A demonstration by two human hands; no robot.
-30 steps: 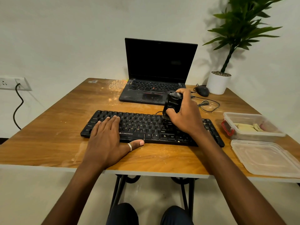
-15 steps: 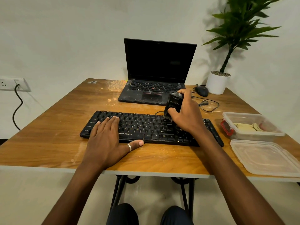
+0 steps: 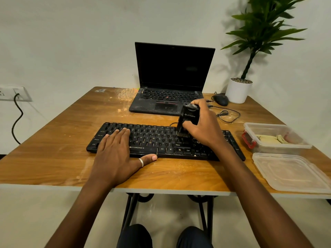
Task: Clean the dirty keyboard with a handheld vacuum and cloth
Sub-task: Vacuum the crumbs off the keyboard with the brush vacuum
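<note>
The wooden table (image 3: 53, 158) before me had a glossy, worn top with pale dusty smears and small crumbs, mostly near the front edge and toward 11 o'clock at the far side. The black keyboard (image 3: 157, 140) lay across it at 12 o'clock, close to me. My left hand (image 3: 114, 158) lay flat and wide on the left end of the keyboard, its fingers straight over the keys, and the thumb with a silver ring (image 3: 141, 162) rested on the wood just beside the front edge. My right hand (image 3: 204, 129) gripped the small black handheld vacuum (image 3: 187, 119), fingers curled around its body, and its brush end stood down on the keys in the right half. Further at 12 o'clock an open laptop (image 3: 172, 68) with a dark screen stood near the white wall. At 1 o'clock a black mouse (image 3: 221, 99) lay beside a white pot (image 3: 238, 90) with a green plant, and a thin cable (image 3: 231, 115) was looped on the wood near it. At 2 o'clock stood a clear plastic container (image 3: 250, 126) with something pale yellow and folded inside; I could not tell what it was. Its lid (image 3: 290, 172) lay at 3 o'clock by the table edge. At 10 o'clock a wall socket (image 3: 16, 93) held a black cord that hung down. Under the table were black metal legs and a pale floor.
</note>
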